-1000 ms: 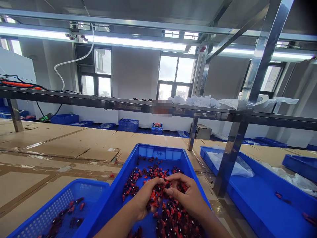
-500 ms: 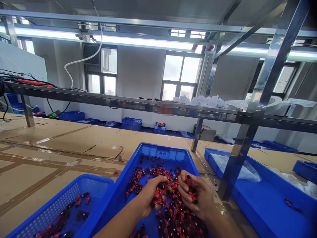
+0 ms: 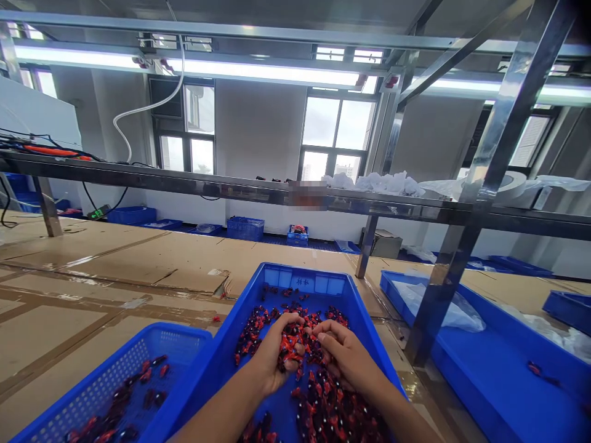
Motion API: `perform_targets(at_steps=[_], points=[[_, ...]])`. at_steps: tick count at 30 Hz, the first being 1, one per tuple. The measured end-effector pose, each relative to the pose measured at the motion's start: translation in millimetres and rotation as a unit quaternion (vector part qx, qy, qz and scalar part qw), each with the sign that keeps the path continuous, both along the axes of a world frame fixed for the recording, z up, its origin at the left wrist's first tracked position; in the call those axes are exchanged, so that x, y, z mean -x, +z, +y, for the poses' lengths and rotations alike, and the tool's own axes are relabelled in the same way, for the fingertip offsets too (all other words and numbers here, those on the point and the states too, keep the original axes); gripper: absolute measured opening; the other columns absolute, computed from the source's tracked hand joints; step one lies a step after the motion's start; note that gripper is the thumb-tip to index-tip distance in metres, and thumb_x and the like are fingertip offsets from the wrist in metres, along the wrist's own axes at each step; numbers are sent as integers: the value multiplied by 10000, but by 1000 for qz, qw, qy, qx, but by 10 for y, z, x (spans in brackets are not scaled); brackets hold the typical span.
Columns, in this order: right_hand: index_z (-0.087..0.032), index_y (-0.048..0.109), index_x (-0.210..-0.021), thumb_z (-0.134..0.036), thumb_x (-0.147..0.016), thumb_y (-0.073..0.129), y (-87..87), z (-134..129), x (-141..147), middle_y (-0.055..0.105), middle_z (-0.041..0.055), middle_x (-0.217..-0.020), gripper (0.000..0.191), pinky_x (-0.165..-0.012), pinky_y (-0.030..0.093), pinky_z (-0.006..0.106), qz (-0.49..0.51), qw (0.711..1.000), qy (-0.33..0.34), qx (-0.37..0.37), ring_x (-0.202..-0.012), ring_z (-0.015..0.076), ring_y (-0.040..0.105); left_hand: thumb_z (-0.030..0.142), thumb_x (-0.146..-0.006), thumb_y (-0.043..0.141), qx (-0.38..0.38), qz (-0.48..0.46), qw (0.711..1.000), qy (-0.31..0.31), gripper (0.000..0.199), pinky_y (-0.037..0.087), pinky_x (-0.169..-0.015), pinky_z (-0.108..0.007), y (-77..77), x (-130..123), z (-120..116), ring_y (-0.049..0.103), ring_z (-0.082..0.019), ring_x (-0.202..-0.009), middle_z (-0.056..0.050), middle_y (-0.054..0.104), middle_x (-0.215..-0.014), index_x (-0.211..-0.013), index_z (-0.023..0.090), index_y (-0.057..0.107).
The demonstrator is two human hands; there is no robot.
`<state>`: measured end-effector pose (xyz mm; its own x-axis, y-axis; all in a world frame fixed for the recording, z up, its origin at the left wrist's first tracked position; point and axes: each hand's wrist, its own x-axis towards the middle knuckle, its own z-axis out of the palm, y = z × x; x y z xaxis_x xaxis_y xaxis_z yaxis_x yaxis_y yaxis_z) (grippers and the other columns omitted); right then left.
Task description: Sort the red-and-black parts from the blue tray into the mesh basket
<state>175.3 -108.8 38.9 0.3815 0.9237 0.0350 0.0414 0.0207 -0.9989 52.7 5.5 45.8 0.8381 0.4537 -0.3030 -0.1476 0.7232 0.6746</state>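
Observation:
A blue tray (image 3: 302, 283) stands in front of me with many small red-and-black plastic pieces (image 3: 323, 400) spread over its bottom. Above it, my left hand (image 3: 271, 354) is cupped around a handful of these pieces, red parts showing between thumb and fingers. Close beside it on the right is my right hand (image 3: 348, 357), its fingers curled and the tips at the edge of the handful. Its palm is turned away, so what it pinches is hidden.
A perforated blue basket (image 3: 184, 335) with more pieces stands left of the tray. At right, behind a metal post (image 3: 443, 289), lies a long blue tray (image 3: 498, 375) with a plastic bag (image 3: 462, 314) and a few pieces. A metal shelf (image 3: 249, 189) crosses ahead above the cardboard-covered table (image 3: 115, 255).
My right hand has moved left toward my left hand, and the pieces that showed in its fingers are out of sight. My left hand, still holding its handful, has shifted slightly left and up.

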Motion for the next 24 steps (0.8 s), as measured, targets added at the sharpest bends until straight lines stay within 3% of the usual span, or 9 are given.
perform_targets(at_steps=[6, 14, 16, 19, 21, 24], points=[[-216, 480, -775, -624, -833, 534, -30, -32, -45, 483, -79, -579, 415, -236, 195, 136, -18, 997, 55, 49, -326, 45, 328, 428, -729, 695, -4, 16, 999, -27, 339, 238, -271, -106, -15, 10, 11, 501, -36, -432, 23, 606, -826, -941, 211, 544], [-213, 514, -772, -572, -789, 625, -11, -48, -31, 438, -93, -529, 376, -281, 188, 146, -6, 995, 81, 59, -339, 51, 305, 441, -733, 691, -30, 26, 998, -39, 357, 223, -270, -106, -48, -12, 13, 500, -43, -445, 8, 612, -816, -964, 201, 561], [-210, 521, -752, -546, -785, 641, -31, -26, -42, 418, -100, -502, 358, -331, 233, 162, -29, 997, 65, 36, -353, 58, 302, 435, -735, 689, -23, 14, 999, -34, 345, 218, -272, -107, -36, -15, 5, 493, -41, -444, 7, 611, -818, -951, 198, 563], [-182, 598, -728, -453, -785, 675, -37, 1, -59, 552, -45, -640, 287, -552, 408, 213, -121, 991, 27, -55, -549, 107, 490, 423, -735, 689, -5, -10, 1000, -13, 332, 216, -278, -107, -13, -8, -5, 486, -35, -447, 9, 616, -854, -947, 200, 562], [-184, 653, -785, -387, -779, 695, -13, 0, -57, 615, -11, -788, 208, -711, 435, 253, -161, 982, 10, -95, -742, 159, 561, 417, -734, 691, 1, -14, 1000, 6, 332, 215, -281, -108, -4, 0, -6, 485, -33, -449, 9, 619, -877, -951, 204, 557], [-206, 668, -861, -341, -779, 700, 50, -32, -28, 622, -4, -819, 160, -744, 437, 269, -182, 977, -13, -108, -803, 186, 570, 420, -733, 691, 2, -4, 1000, 20, 332, 208, -282, -106, -9, 7, -2, 485, -34, -449, 12, 615, -857, -941, 203, 550]])
